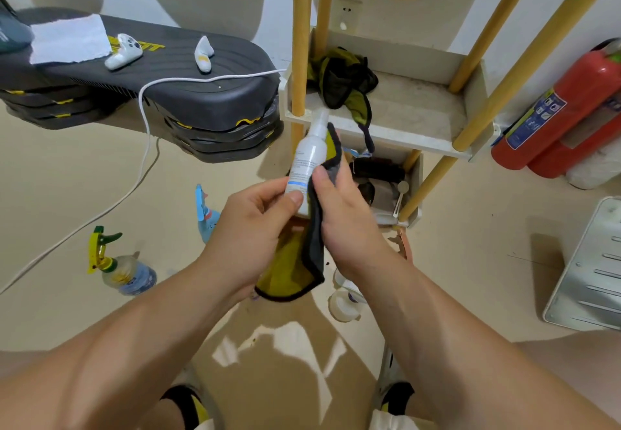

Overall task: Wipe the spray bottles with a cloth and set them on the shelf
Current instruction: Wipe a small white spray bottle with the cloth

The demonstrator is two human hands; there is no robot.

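The left hand [255, 228] grips the white spray bottle [311, 150] near its base, thumb across the label, nozzle tilted up toward twelve o'clock; held low like this, most of the body stays bare for wiping; the right hand [342, 214] holds the cloth [314, 248], thumb pinching it to the bottle's right flank and fingers hidden behind, so the fabric wraps the side and can slide along it, the loose end hanging toward six o'clock; I judge the wiping step to be in hand, with placing not yet done; the bottle sits in mid-air just in front of the shelf [420, 107], which lies at one o'clock, a short reach away, probably why the person works here; a crumpled rag [342, 83] lies on that shelf's left part; two trigger bottles, one yellow-headed [124, 271] at eight o'clock and one blue [206, 218] at nine, stand on the floor [100, 194], apparently awaiting their turn.
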